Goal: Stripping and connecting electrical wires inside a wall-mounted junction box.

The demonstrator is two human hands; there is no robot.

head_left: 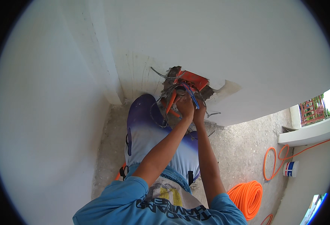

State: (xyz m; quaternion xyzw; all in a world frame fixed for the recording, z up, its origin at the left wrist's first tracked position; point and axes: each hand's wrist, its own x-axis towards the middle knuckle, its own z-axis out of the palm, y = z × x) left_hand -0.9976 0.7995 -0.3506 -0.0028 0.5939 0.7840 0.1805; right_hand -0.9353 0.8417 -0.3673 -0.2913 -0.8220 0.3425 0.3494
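Note:
An orange electrical box point(195, 78) sits in a rough broken hole in the white wall, with conduit openings along it. Blue wires point(192, 95) come out of it and run down between my hands. Below the box, my left hand point(185, 106) is closed close to an orange conduit point(171, 102); its fingertips are partly hidden, and I cannot make out what they grip. Just to its right, my right hand point(199, 111) is closed around the blue wires, its fingers largely hidden. Thin grey tie wires point(160, 74) stick out around the hole.
My knees point(144, 107) are close to the wall, above a dusty concrete floor point(240, 150). A coil of orange corrugated conduit point(247, 198) lies at the lower right. Beyond it are a loose orange loop point(270, 165) and a white bucket point(290, 169). A wall corner rises on the left.

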